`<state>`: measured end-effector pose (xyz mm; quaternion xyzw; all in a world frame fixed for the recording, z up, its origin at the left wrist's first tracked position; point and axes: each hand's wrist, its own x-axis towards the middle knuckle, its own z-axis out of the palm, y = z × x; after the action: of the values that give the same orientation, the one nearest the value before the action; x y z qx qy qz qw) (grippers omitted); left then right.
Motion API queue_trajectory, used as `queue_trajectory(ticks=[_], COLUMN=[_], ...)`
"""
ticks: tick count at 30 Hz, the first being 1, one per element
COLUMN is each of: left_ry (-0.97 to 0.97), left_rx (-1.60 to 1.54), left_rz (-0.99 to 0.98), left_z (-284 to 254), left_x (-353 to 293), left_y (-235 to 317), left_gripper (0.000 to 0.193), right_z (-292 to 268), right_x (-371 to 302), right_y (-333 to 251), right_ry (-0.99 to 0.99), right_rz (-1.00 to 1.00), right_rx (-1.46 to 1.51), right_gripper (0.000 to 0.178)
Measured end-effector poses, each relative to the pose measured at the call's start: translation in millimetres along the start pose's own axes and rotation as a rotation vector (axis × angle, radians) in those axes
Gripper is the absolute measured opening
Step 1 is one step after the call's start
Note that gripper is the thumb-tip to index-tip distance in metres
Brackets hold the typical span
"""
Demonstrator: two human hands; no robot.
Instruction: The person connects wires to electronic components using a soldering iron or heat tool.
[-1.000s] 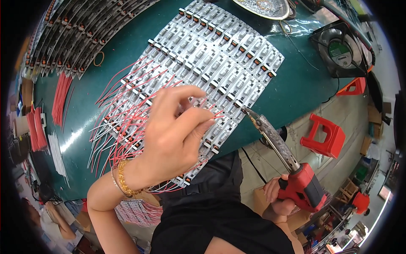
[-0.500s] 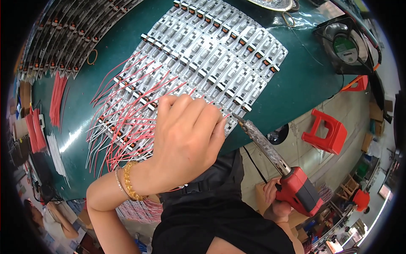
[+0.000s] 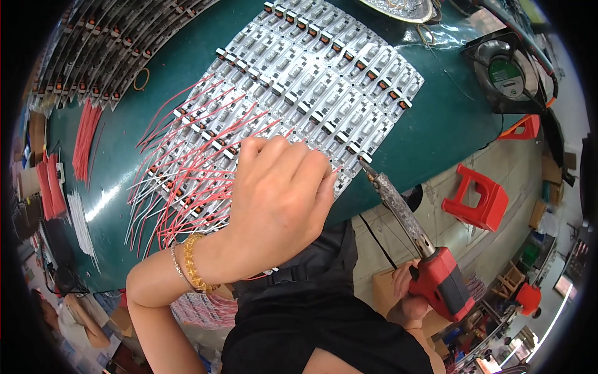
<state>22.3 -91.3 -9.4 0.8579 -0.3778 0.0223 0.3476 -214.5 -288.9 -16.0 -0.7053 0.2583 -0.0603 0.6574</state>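
Observation:
On the green bench lies a panel of small circuit boards (image 3: 305, 78), joined in rows, with white connectors and silvery parts. Red and white wires (image 3: 187, 177) fan out from its left side. My left hand (image 3: 280, 199) is closed over the panel's near part; a short red wire (image 3: 337, 169) pokes out by its fingertips, and the grip itself is hidden under the hand. My right hand (image 3: 408, 296) grips the red and black handle of a soldering iron (image 3: 414, 234). The iron's tip is at the panel's right edge, close to a white connector.
More curved board panels (image 3: 112, 47) stand at the back left. Bundles of red wires (image 3: 85, 140) and white wires (image 3: 81, 224) lie on the left. A metal dish (image 3: 405, 7) and a black fan (image 3: 507, 71) are at the far right. A red stool (image 3: 476, 196) stands on the floor.
The soldering iron's tip has moved up and to the right, nearer a connector at the panel's edge. My left hand stays nearly in place, still closed. The whole view has shifted slightly.

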Motion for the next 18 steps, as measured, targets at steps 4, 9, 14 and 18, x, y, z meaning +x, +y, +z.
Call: queue_trajectory(ticks=[4, 9, 14, 18], left_ry=[0.021, 0.332, 0.097, -0.022], left_rx=[0.014, -0.154, -0.132, -0.151], left_rz=[-0.014, 0.111, 0.081, -0.005], left_z=[-1, -23, -24, -3], left_x=[-3, 2, 9, -4], left_y=[1, -7, 10, 15], left_gripper=[0.017, 0.018, 0.014, 0.010], right_z=[1, 11, 11, 8], right_x=[5, 4, 5, 3], right_y=[15, 1, 2, 15], right_ry=[-0.110, -0.040, -0.080, -0.109], right_rz=[-0.041, 0.026, -0.117, -0.081], right_rx=[0.070, 0.151, 0.157, 0.173], right_gripper=[0.069, 0.072, 0.096, 0.097])
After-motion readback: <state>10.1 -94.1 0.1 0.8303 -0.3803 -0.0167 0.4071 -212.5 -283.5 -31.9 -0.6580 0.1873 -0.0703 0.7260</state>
